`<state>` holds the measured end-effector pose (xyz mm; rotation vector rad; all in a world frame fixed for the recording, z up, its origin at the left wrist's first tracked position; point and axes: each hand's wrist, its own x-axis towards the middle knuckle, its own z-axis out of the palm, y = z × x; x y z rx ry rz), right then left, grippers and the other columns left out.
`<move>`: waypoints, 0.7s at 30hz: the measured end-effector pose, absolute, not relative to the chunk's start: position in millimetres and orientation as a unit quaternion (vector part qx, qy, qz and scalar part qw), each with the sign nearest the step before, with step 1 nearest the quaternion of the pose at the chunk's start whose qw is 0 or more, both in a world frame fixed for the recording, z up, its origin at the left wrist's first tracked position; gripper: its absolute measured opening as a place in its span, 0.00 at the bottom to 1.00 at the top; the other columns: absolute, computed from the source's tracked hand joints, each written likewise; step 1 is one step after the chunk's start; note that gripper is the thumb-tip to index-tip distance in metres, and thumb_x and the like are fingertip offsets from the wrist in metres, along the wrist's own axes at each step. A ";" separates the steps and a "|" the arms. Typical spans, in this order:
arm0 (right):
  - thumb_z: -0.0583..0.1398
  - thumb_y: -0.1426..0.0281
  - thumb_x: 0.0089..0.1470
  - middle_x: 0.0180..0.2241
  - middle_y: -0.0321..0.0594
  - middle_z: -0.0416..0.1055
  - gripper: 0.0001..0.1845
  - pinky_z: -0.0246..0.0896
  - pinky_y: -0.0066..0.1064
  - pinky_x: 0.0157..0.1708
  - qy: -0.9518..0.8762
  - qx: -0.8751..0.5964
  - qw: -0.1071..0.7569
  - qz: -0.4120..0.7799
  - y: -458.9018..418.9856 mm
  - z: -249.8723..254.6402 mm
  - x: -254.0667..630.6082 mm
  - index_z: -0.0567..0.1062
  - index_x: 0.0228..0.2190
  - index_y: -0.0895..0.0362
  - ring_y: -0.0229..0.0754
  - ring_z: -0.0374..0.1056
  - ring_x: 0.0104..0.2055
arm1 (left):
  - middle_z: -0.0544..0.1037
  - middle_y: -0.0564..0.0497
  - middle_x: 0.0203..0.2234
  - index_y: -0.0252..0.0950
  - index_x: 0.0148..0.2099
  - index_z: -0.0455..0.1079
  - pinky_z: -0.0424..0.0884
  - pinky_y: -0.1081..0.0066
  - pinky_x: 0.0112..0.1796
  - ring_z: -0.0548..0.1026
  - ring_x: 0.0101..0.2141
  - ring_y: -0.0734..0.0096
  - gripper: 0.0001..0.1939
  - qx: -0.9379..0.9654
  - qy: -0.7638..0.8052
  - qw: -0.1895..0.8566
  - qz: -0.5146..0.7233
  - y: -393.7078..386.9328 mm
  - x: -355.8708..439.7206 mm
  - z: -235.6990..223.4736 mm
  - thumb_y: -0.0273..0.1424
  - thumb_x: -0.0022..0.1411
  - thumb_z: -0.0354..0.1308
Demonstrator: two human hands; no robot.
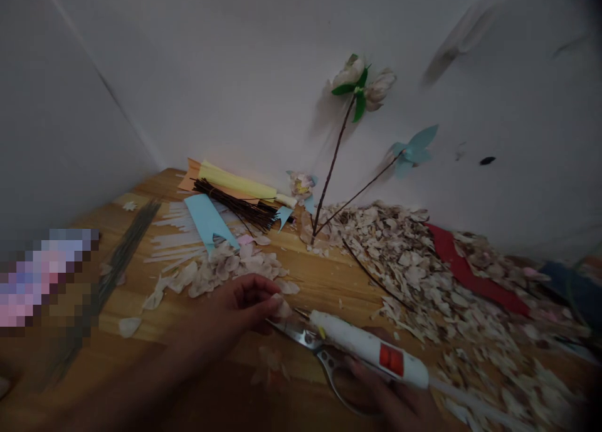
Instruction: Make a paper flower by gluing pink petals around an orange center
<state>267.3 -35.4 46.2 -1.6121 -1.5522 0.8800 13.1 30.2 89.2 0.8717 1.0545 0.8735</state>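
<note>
My left hand (249, 303) is closed in a pinch on a pale dried petal (283, 308), near the middle of the table. My right hand (397, 397) is wrapped round a white hot glue gun (357, 341) with an orange-red label. The gun's nozzle points left, close to the petal, and a translucent glue stick (475, 400) comes out of its back. Metal scissors (308, 338) are just under the gun, blades towards my left hand; whether my right hand touches them I cannot tell. A small heap of pale petals (230, 266) lies beyond my left hand.
A stemmed flower (350, 74) and a blue paper flower (416, 148) lean on the wall. Brown stems (235, 203), blue paper (211, 222) and grey wires (122, 250) lie left. Dried petals (399, 244) spread across the right, with a red strip (475, 275) on them.
</note>
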 end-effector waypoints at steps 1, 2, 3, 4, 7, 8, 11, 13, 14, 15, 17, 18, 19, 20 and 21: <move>0.61 0.55 0.47 0.44 0.44 0.74 0.21 0.63 0.42 0.49 -0.600 -0.629 0.352 0.348 -36.4 44.0 270.4 0.77 0.40 0.54 0.55 0.68 0.48 | 0.76 0.56 0.20 0.35 0.32 0.69 0.68 0.76 0.25 0.72 0.24 0.76 0.19 0.390 0.473 0.688 0.389 30.7 13.2 89.3 0.40 0.40 0.69; 0.60 0.55 0.47 0.46 0.44 0.73 0.22 0.62 0.42 0.50 -0.601 -0.628 0.345 0.355 -37.3 42.7 272.6 0.77 0.41 0.54 0.55 0.67 0.49 | 0.76 0.56 0.20 0.35 0.32 0.69 0.68 0.77 0.24 0.72 0.23 0.76 0.19 0.390 0.474 0.687 0.389 31.1 13.3 89.1 0.40 0.41 0.69; 0.60 0.54 0.48 0.47 0.43 0.72 0.22 0.62 0.41 0.50 -0.602 -0.627 0.341 0.358 -37.9 42.5 273.5 0.76 0.41 0.53 0.54 0.67 0.49 | 0.76 0.56 0.20 0.35 0.32 0.69 0.68 0.77 0.24 0.72 0.23 0.76 0.19 0.391 0.473 0.687 0.389 31.4 13.5 88.8 0.40 0.41 0.68; 0.59 0.54 0.49 0.47 0.43 0.72 0.21 0.62 0.40 0.50 -0.605 -0.626 0.338 0.357 -38.2 43.2 273.0 0.77 0.41 0.53 0.54 0.67 0.49 | 0.76 0.56 0.20 0.35 0.32 0.69 0.68 0.77 0.24 0.72 0.23 0.76 0.19 0.390 0.473 0.688 0.389 31.5 13.6 88.4 0.40 0.41 0.68; 0.57 0.54 0.50 0.43 0.43 0.74 0.19 0.64 0.38 0.47 -0.626 -0.617 0.322 0.352 -36.0 48.9 265.6 0.77 0.38 0.53 0.52 0.68 0.47 | 0.75 0.57 0.20 0.35 0.32 0.69 0.68 0.76 0.24 0.73 0.24 0.75 0.18 0.386 0.467 0.693 0.391 30.8 13.7 87.1 0.39 0.41 0.69; 0.57 0.54 0.51 0.41 0.42 0.76 0.19 0.65 0.38 0.46 -0.632 -0.611 0.319 0.354 -34.4 51.0 262.7 0.77 0.37 0.53 0.51 0.69 0.45 | 0.75 0.57 0.20 0.35 0.32 0.69 0.68 0.76 0.24 0.73 0.24 0.75 0.18 0.384 0.465 0.695 0.392 30.5 13.6 87.1 0.39 0.41 0.69; 0.56 0.53 0.51 0.37 0.42 0.77 0.20 0.67 0.38 0.44 -0.642 -0.599 0.324 0.352 -29.9 53.7 260.1 0.77 0.37 0.53 0.50 0.70 0.42 | 0.75 0.57 0.20 0.35 0.32 0.69 0.68 0.76 0.24 0.73 0.24 0.76 0.19 0.380 0.466 0.697 0.391 30.0 13.3 88.3 0.39 0.40 0.69; 0.57 0.51 0.49 0.37 0.43 0.77 0.22 0.66 0.40 0.45 -0.635 -0.616 0.332 0.328 -29.0 52.1 265.5 0.78 0.37 0.53 0.52 0.71 0.42 | 0.75 0.57 0.19 0.35 0.32 0.69 0.67 0.77 0.24 0.72 0.23 0.76 0.18 0.379 0.472 0.694 0.391 30.2 12.9 89.4 0.39 0.40 0.69; 0.57 0.51 0.48 0.37 0.43 0.77 0.23 0.66 0.41 0.46 -0.631 -0.627 0.329 0.317 -29.5 50.6 269.9 0.79 0.36 0.53 0.54 0.71 0.42 | 0.75 0.57 0.19 0.35 0.31 0.69 0.67 0.77 0.24 0.72 0.23 0.76 0.18 0.380 0.473 0.692 0.392 30.3 12.7 89.6 0.39 0.41 0.69; 0.58 0.50 0.47 0.36 0.43 0.77 0.22 0.65 0.41 0.46 -0.629 -0.635 0.323 0.311 -30.5 48.9 274.8 0.79 0.35 0.53 0.54 0.71 0.42 | 0.75 0.57 0.19 0.35 0.31 0.69 0.67 0.77 0.24 0.72 0.23 0.76 0.18 0.380 0.472 0.691 0.394 30.4 12.7 89.6 0.39 0.41 0.69; 0.59 0.52 0.48 0.37 0.43 0.77 0.20 0.65 0.40 0.48 -0.632 -0.639 0.308 0.313 -33.6 45.8 283.3 0.80 0.35 0.53 0.54 0.71 0.44 | 0.75 0.57 0.20 0.34 0.32 0.69 0.67 0.76 0.24 0.72 0.23 0.76 0.18 0.380 0.468 0.692 0.396 30.2 13.2 89.1 0.39 0.41 0.69; 0.59 0.53 0.48 0.39 0.42 0.77 0.20 0.65 0.39 0.48 -0.636 -0.636 0.302 0.316 -35.3 44.4 286.1 0.79 0.37 0.52 0.54 0.70 0.45 | 0.75 0.57 0.20 0.34 0.32 0.69 0.67 0.76 0.25 0.72 0.24 0.76 0.18 0.379 0.466 0.695 0.396 30.1 13.7 89.0 0.39 0.41 0.69; 0.59 0.54 0.49 0.41 0.42 0.76 0.20 0.65 0.39 0.48 -0.641 -0.630 0.302 0.316 -36.6 43.1 287.6 0.78 0.39 0.52 0.54 0.69 0.47 | 0.75 0.57 0.20 0.34 0.32 0.69 0.68 0.76 0.25 0.72 0.24 0.76 0.19 0.377 0.464 0.697 0.395 30.0 14.3 89.0 0.39 0.40 0.69; 0.59 0.55 0.49 0.43 0.42 0.75 0.20 0.65 0.38 0.48 -0.647 -0.625 0.304 0.315 -37.6 41.8 287.9 0.77 0.41 0.52 0.54 0.68 0.48 | 0.76 0.56 0.20 0.34 0.32 0.69 0.68 0.76 0.25 0.72 0.23 0.75 0.19 0.374 0.464 0.700 0.393 29.9 15.0 89.4 0.39 0.39 0.69; 0.60 0.55 0.49 0.45 0.42 0.74 0.21 0.64 0.39 0.49 -0.651 -0.620 0.307 0.313 -38.0 40.3 287.1 0.76 0.43 0.51 0.54 0.67 0.49 | 0.76 0.56 0.20 0.34 0.31 0.69 0.68 0.75 0.25 0.72 0.23 0.75 0.19 0.371 0.465 0.702 0.391 29.9 15.6 90.0 0.39 0.39 0.70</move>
